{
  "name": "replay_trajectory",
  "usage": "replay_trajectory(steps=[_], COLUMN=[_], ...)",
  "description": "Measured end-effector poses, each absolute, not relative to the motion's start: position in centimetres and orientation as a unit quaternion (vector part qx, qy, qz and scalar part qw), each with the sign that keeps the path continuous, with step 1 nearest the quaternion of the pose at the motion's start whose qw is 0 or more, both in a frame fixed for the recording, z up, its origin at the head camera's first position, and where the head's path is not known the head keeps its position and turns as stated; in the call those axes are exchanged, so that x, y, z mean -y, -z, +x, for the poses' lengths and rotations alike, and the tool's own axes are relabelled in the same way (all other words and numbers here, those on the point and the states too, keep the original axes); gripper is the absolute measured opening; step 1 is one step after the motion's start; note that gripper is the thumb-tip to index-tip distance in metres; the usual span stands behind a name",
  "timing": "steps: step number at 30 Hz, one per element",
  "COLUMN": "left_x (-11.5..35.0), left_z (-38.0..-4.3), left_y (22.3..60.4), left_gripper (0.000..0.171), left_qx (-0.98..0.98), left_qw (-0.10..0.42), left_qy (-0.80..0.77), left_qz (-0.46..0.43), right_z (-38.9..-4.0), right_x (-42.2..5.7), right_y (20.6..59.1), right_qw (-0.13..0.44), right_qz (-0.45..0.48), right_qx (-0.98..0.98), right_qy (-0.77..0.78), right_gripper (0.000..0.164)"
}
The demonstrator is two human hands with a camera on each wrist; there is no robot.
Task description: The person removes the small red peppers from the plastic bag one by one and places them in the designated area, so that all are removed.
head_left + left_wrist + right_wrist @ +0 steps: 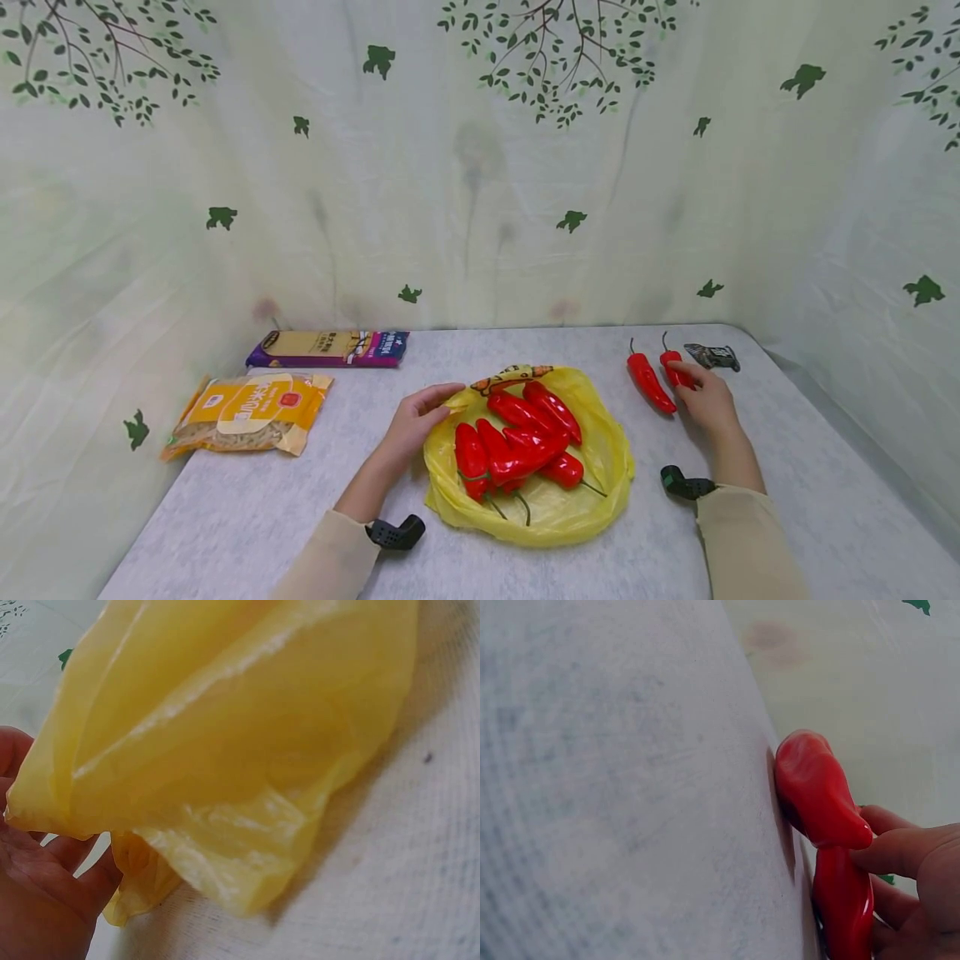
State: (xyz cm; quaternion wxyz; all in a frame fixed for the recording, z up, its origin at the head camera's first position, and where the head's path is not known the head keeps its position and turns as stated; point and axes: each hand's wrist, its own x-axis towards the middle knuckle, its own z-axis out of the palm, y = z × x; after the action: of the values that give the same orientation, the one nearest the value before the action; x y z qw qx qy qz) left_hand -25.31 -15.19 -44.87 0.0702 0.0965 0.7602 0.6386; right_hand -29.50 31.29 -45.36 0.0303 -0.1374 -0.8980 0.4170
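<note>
Here, the right grip (pixel 708 403) pinches a red pepper (pixel 679 378), probably light and slick, best taken mid-body. Well leftward, the left grip (pixel 418 421) holds a yellow bag (pixel 558 521).

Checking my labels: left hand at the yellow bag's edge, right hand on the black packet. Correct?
No: the head view shows the right hand on a red pepper. The left hand is at the yellow bag's edge.

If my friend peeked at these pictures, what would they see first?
Probably the shiny red peppers heaped in the yellow bag in the middle, with the left hand at its rim. Next might come two more peppers off to the right, one in the right hand's fingers. The bright orange packet at the left stands out too.
</note>
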Motion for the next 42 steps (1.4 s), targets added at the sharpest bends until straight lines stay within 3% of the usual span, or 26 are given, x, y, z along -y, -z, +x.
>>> replay_trajectory(steps=[22,42], left_x=[15.3,15.3], left_z=[-25.4,-25.4], left_y=[45.1,44.8], left_gripper=[0.038,0.039], left_qx=[-0.757,-0.757], left_qw=[0.081,0.073], left_qy=[-0.642,-0.641], left_qz=[0.094,0.099], right_z=[-29.4,-28.6], right_x=[-31.4,-29.6], right_y=[44.9,40.7], right_qw=[0.018,0.103], right_qz=[-0.142,-0.158], right_qx=[0.885,0.837], right_qy=[-0.444,-0.514], right_gripper=[0.05,0.049])
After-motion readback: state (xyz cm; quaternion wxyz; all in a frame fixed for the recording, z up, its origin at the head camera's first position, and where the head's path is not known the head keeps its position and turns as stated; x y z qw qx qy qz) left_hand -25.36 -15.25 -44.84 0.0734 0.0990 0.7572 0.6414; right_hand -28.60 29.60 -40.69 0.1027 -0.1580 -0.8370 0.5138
